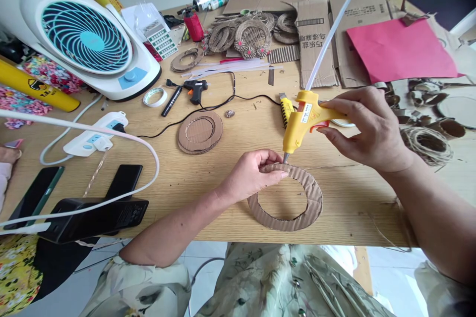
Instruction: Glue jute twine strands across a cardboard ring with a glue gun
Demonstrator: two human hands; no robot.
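A corrugated cardboard ring (297,218) lies flat near the front edge of the wooden table (208,178). My left hand (253,173) rests on the ring's upper left part, fingers curled and pinching its edge. My right hand (362,126) grips a yellow hot glue gun (303,121) with a clear glue stick (327,42) poking out the back. The gun's nozzle points down and touches the ring just beside my left fingertips.
A stack of cardboard rings (200,132) lies mid-table, with a small black glue gun (196,88), tape roll (155,97) and power strip (94,136) to the left. A white fan (85,39) stands back left. Cardboard sheets, pink paper (399,49) and twine (426,143) fill the right.
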